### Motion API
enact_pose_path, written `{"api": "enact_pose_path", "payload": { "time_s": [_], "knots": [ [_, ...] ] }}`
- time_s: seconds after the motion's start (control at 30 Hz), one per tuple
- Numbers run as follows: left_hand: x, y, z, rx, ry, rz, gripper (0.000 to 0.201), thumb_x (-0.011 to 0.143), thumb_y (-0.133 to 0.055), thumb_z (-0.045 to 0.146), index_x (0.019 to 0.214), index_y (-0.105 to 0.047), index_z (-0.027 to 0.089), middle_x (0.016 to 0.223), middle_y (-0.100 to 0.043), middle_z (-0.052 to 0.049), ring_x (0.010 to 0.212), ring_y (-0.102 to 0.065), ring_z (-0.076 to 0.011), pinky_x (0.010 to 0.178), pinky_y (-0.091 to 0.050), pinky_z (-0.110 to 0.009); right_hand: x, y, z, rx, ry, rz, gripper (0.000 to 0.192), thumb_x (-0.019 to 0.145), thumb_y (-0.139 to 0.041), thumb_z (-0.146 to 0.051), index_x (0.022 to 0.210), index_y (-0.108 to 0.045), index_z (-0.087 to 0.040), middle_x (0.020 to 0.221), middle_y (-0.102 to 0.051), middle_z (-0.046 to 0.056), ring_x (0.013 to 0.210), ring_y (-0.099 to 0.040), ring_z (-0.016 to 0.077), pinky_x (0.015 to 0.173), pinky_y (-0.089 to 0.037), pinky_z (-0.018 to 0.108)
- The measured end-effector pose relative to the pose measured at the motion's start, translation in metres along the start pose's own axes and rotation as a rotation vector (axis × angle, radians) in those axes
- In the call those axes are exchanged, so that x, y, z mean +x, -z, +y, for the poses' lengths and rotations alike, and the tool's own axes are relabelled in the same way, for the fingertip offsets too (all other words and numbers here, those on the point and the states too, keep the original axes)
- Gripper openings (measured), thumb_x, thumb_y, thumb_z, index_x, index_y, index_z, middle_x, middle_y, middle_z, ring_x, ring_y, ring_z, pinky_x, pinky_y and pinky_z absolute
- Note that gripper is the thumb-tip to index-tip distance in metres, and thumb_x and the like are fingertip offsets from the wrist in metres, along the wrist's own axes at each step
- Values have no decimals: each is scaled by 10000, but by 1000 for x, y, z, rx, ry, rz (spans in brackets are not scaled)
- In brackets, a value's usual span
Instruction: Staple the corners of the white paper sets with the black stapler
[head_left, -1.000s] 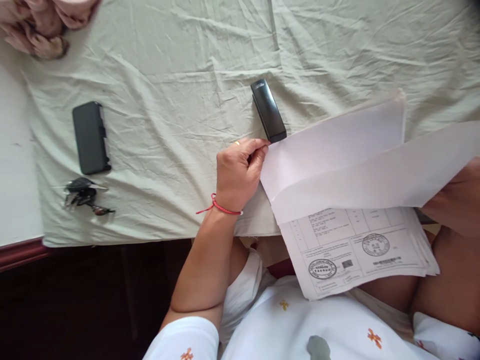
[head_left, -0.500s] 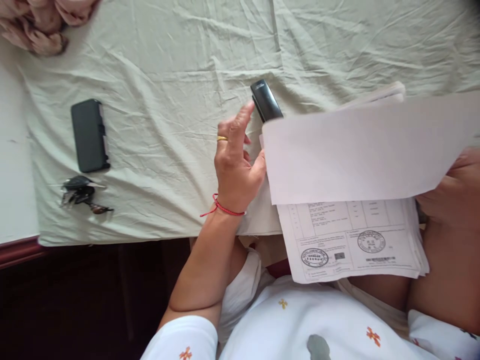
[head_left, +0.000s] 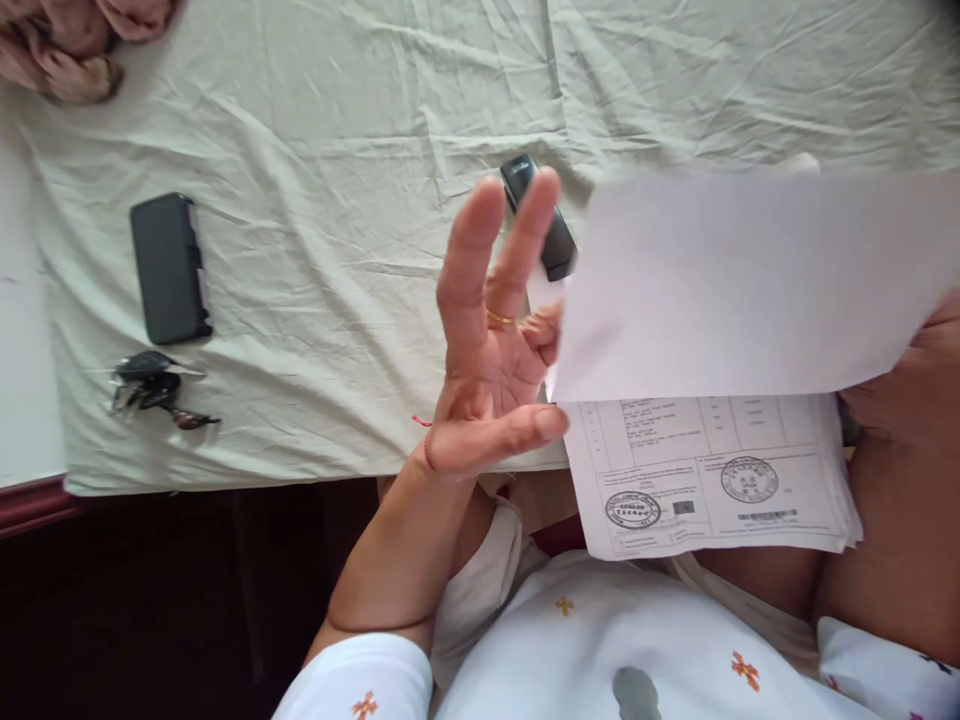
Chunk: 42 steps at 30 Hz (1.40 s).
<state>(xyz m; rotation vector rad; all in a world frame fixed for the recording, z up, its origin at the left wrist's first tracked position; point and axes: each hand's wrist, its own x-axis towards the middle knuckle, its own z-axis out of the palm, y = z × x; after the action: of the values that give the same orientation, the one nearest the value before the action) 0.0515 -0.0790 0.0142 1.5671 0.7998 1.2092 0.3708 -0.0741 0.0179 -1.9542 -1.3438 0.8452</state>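
Lifting a blank sheet (head_left: 750, 280) off a stamped paper stack (head_left: 712, 480).
Head view: left hand (head_left: 495, 370) grip spread, palm up, empty, by the sheet's left edge; right hand (head_left: 911, 385) grip mostly hidden, cannot tell. Thin, floppy paper; best pinched at an edge. Black stapler (head_left: 551, 225) lies on the cloth-covered surface (head_left: 337, 150) behind.

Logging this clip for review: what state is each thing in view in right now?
left hand: raised, palm up, fingers spread, at the top sheet's left edge
right hand: at the papers' right edge, mostly hidden
top sheet: lifted, blank side up
paper stack: printed, stamped, overhanging the table edge
stapler: lying closed, partly hidden
phone: lying flat
keys: lying bunched
cloth: spread, wrinkled
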Motion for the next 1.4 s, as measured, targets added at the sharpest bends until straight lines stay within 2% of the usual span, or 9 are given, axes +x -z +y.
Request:
{"api": "enact_pose_path", "payload": {
  "time_s": [0.1,0.17,0.27,0.5,0.63,0.8,1.0,1.17,1.4],
  "knots": [
    [2,3,12,-497,140,-372,753,1022,-561,580,1693,-236,473,1699,-526,6,1408,-677,-284,783,-678,-327,1,3,-5,-119,7,-71,648,817,-709,-632,1150,-770,-80,1025,-693,94,778,-564,-64,649,-410,5],
    [5,4,19,-522,250,-619,680,1069,-443,658,1690,-357,396,1599,-637,-54,1175,-805,-258,646,-650,-277,-1,3,-10,-172,-47,-127,599,855,-659,-615,1131,-774,-96,963,-687,81,707,-518,-67,608,-378,10],
    [7,-1,23,-390,208,-878,717,1089,-277,699,1562,-608,274,1565,-662,-82,1282,-761,-242,766,-671,-261,-2,1,-14,-51,-118,-88,593,822,-688,-575,1178,-760,-105,1008,-690,79,694,-522,-49,610,-410,36],
    [-2,-30,17,94,206,-1047,341,1015,-669,390,1314,-772,265,1444,-752,-40,1022,-823,-196,897,-644,-289,6,1,-1,-55,-46,-97,616,816,-667,-591,1128,-744,-66,1005,-673,84,698,-476,-71,612,-378,9],
    [-2,-30,14,65,206,-838,372,1053,-623,422,1289,-759,168,1284,-815,-113,761,-758,-144,830,-637,-286,8,7,4,-178,32,-170,669,856,-597,-685,1128,-721,-87,982,-666,62,762,-505,-73,650,-369,-23],
    [-7,-40,-2,550,-113,-386,302,1093,-546,340,1238,-760,186,1424,-757,-123,1220,-752,-224,1065,-591,-387,8,8,2,-297,87,-168,749,860,-505,-772,1039,-709,-74,824,-614,55,669,-448,-76,584,-306,-9],
    [-14,-57,-19,1035,-195,-489,549,1129,-400,483,1598,-540,236,1703,-513,-49,1625,-431,-269,1383,-237,-582,8,4,-1,-349,56,-170,987,775,-430,-977,1055,-721,-77,830,-614,62,629,-430,-60,525,-295,31],
    [-13,-59,-21,1056,-126,-510,631,1138,-302,509,1681,-416,207,1741,-453,-60,1632,-419,-245,1401,-198,-539,5,5,-8,-320,49,-197,1092,687,-430,-1065,1023,-723,-69,785,-603,67,604,-424,-56,511,-296,31],
    [-9,-55,-22,1051,-106,-456,633,1144,-292,495,1672,-428,173,1728,-468,-81,1623,-433,-244,1399,-187,-521,3,7,-7,-246,21,-228,878,745,-582,-897,1072,-752,-100,857,-663,62,625,-500,-28,508,-320,35]
  ]
}}
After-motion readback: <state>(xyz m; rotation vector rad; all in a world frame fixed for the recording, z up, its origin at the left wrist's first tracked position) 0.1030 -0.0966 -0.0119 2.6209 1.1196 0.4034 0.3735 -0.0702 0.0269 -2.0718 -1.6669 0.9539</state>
